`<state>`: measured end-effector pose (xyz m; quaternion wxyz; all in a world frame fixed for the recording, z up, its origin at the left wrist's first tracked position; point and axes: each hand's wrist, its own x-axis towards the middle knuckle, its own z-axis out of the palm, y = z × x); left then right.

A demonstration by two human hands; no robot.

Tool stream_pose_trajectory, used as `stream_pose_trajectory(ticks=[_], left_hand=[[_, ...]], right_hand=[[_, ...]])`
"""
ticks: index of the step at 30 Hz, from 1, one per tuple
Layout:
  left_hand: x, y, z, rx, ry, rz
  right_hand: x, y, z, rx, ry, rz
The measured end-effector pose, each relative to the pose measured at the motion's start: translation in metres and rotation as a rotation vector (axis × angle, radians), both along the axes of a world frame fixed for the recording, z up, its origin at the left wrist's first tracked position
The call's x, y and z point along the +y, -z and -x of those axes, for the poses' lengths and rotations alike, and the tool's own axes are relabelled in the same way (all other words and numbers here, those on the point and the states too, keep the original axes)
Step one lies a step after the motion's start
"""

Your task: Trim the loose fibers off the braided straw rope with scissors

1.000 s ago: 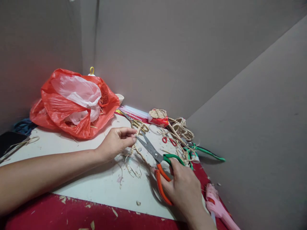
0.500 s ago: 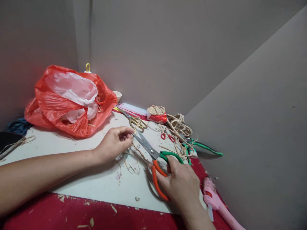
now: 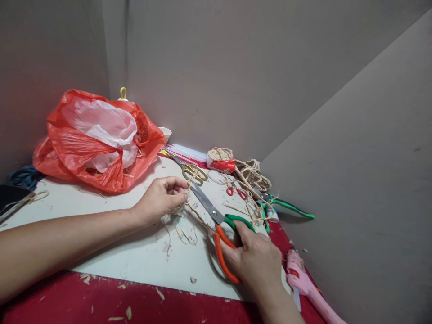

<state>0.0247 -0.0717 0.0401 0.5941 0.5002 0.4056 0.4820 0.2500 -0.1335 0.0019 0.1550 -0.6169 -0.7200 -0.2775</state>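
Observation:
My right hand [image 3: 258,254] grips a pair of scissors [image 3: 211,208] with one green and one orange handle. The blades are closed together, and their tips reach the fingertips of my left hand [image 3: 165,198]. Between its thumb and fingers, that hand pinches a thin strand of straw twine [image 3: 189,185]. A braided length of the twine hangs from the pinch toward the scissors' orange handle. Loose fibres lie on the white board [image 3: 135,265] under my hands. Just beyond my left fingers rests a second pair of scissors [image 3: 192,172] with gold handles.
A red plastic bag [image 3: 81,148] with a white liner stands at the back left. Along the back are a paper cup [image 3: 165,133], glue sticks [image 3: 187,152] and coiled straw rope [image 3: 254,175]. Green-handled pliers [image 3: 292,207] and a pink glue gun [image 3: 300,279] lie right. Grey walls enclose the table.
The scissor blades, parted half a second ago, have closed at the strand by my left fingertips. My right fingers have drawn the handles together; my left hand has hardly moved.

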Motion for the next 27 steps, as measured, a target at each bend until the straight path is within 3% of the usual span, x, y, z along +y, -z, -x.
stream_pose_trajectory(ticks=[13,20,27], left_hand=[[0.001,0.001,0.001,-0.058,0.008,0.045],[0.004,-0.001,0.004,-0.109,0.054,0.069],[0.009,0.0,0.008,-0.334,0.172,0.271]], right_hand=[[-0.001,0.0,0.001,0.051,-0.06,-0.01],[0.002,0.004,-0.009,0.258,-0.089,0.034],[0.004,0.003,-0.007,0.296,-0.187,0.161]])
